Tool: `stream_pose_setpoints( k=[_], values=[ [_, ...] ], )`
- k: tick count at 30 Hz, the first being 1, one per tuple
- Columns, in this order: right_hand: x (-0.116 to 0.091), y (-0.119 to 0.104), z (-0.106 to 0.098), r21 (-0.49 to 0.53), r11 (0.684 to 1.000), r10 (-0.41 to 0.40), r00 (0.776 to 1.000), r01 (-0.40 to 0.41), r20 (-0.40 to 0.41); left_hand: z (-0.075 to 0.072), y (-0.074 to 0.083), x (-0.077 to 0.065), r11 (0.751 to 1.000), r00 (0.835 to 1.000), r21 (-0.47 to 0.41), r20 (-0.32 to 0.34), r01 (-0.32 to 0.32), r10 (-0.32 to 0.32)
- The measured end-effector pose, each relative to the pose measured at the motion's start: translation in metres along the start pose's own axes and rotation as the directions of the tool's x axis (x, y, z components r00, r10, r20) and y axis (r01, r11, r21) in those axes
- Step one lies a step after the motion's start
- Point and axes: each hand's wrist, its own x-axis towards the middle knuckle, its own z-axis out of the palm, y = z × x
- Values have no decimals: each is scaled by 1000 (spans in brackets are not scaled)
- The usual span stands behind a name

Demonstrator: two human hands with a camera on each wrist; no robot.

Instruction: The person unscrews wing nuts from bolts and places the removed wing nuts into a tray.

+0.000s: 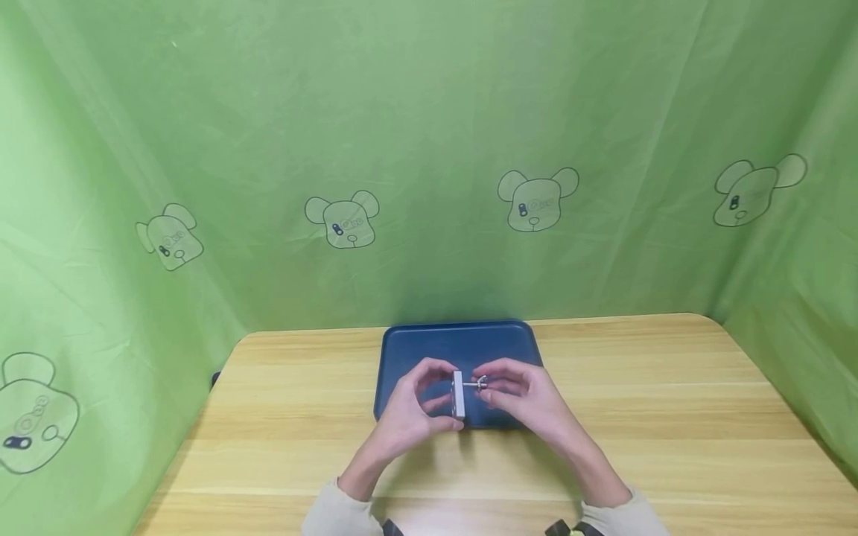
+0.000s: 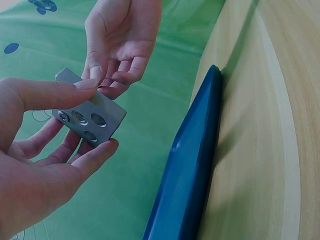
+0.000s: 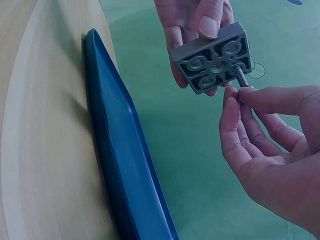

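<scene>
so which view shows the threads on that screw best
The right wrist view: the screw is close up there, its threads plain between the grey block and the right hand that pinches it. The head view shows its shaft and winged head, but small; in the left wrist view I cannot make it out.

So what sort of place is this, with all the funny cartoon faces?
Probably a small work corner indoors, though I can't be sure. Green cloth with cartoon faces hangs on three sides of a wooden table, and a blue tray sits on it.
</scene>
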Motion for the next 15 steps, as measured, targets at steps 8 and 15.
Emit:
stream_pose_setpoints(
  k=[8,15],
  values=[
    [0,1,0,-11,1000,5,1000,-5,2,0,1,0,1000,1000,-6,6,-2,2],
    [-1,1,1,-22,1000,1,1000,-1,3,0,1,0,1000,1000,-6,7,-6,6]
  ],
)
